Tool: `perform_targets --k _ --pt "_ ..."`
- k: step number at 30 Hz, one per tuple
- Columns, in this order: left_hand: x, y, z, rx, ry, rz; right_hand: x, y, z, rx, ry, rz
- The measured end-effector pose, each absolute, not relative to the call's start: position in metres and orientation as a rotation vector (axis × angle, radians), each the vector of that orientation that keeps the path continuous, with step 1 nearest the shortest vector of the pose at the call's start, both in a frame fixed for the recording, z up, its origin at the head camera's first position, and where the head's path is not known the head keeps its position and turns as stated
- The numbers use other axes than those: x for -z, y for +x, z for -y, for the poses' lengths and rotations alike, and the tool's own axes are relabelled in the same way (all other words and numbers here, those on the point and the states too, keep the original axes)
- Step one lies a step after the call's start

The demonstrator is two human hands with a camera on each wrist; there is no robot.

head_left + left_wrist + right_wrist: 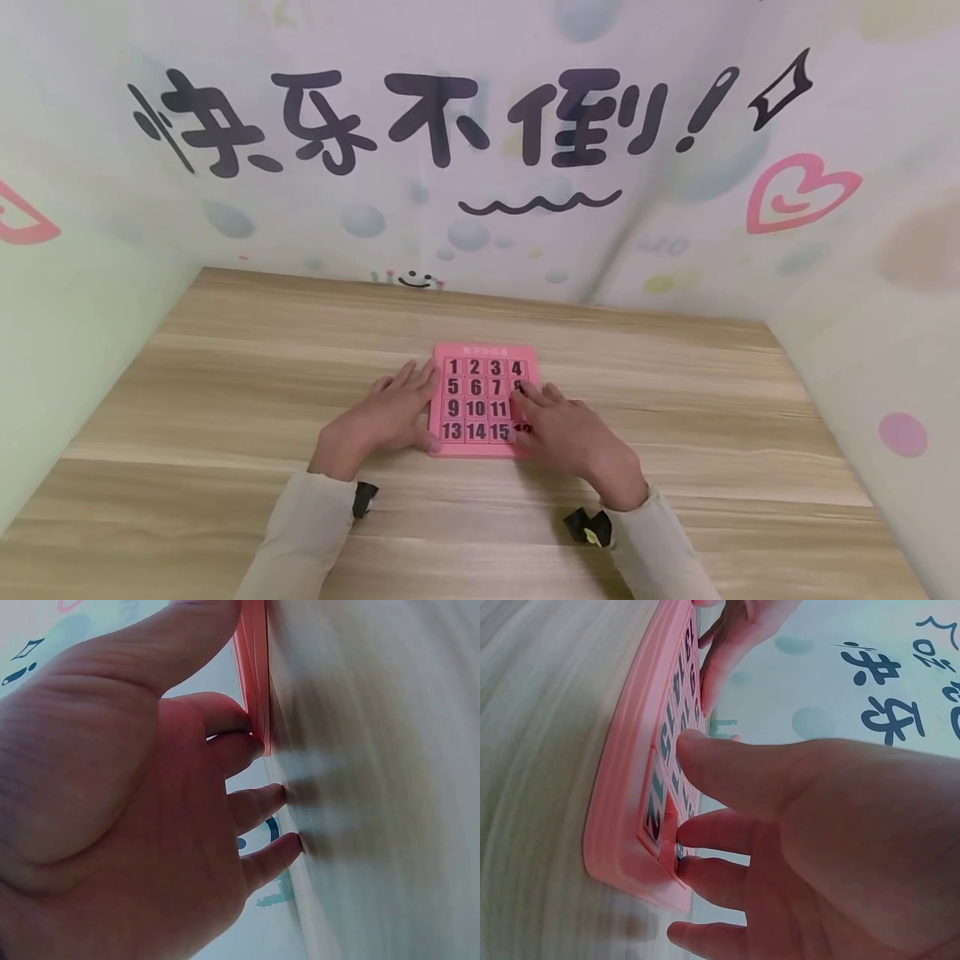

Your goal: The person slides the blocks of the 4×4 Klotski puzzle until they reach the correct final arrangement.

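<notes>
A pink number sliding puzzle (pixel 476 387) lies flat on the wooden table, its numbered tiles facing up. My left hand (pixel 386 417) holds the puzzle's left side, thumb by the near corner and fingertips along the edge farther up. Two outer fingers of that hand touch the table in the left wrist view. Over the right columns is my right hand (pixel 573 433), fingers extended down to the tiles. Its thumb is near tile 15, and two fingertips are at the gap beyond the 12 tile (pixel 655 806). The 8 tile (pixel 517 386) is partly covered by these fingers.
The wooden table (pixel 225 367) meets a pale printed backdrop (pixel 420 233) behind the puzzle, with pale side panels at left and right. Dark straps (pixel 588 527) show at the cuffs of the light sleeves (pixel 663 546).
</notes>
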State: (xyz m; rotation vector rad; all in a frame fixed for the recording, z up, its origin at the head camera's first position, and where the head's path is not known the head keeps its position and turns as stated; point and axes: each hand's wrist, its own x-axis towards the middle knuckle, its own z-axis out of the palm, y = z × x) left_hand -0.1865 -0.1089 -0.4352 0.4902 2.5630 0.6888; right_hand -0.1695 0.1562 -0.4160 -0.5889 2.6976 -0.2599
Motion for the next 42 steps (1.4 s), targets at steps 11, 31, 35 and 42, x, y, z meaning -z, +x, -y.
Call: perform_targets --k 11,31,35,42 --pt "0.438 -0.184 0.112 -0.695 0.491 -2.572 0.419 -0.169 -0.153 0.25 -0.598 -2.693" --pt "0.441 -0.184 0.11 -0.695 0.511 -2.568 0.405 -0.165 -0.16 0.242 -0.617 -2.646" --pt "0.44 -0.185 0.111 -0.685 0.519 -2.571 0.396 -0.161 -0.163 0.242 -0.649 -2.612" --pt "0.437 -0.188 0.11 -0.686 0.523 -2.569 0.386 -0.155 -0.164 0.204 -0.675 -2.616"
